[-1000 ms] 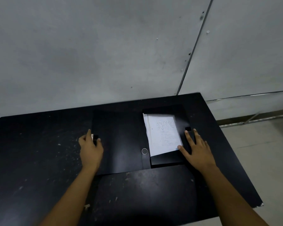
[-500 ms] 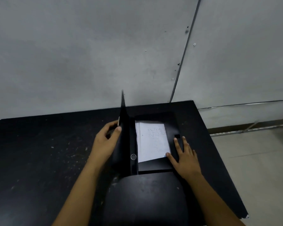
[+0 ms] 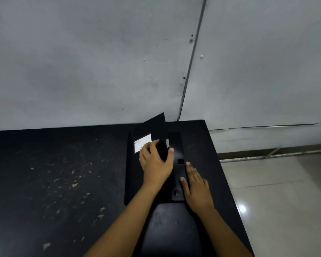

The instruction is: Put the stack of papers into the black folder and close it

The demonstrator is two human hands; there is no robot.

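The black folder [image 3: 132, 175] lies on the right part of the black table [image 3: 54, 173]. Its front cover, with a white label [image 3: 144, 140], is swung over to the right and slopes down over the tray, still slightly raised at its free edge. My left hand [image 3: 156, 164] grips that free edge, fingers on top and thumb underneath. The stack of papers is almost hidden under the cover; only a thin white sliver [image 3: 167, 143] shows. My right hand [image 3: 195, 190] rests flat, fingers spread, on the folder's right side beside its black flap [image 3: 175, 143].
A rounded black object [image 3: 167, 230], perhaps a chair back, sits at the table's near edge between my arms. The tabletop is flecked with pale chips on the left. A grey wall [image 3: 100, 62] stands close behind; tiled floor [image 3: 285, 201] lies beyond the table's right edge.
My left hand has swung the cover from flat open on the left, through upright, over onto the papers. The papers went from fully visible to nearly covered. My right hand stayed at the folder's right side.
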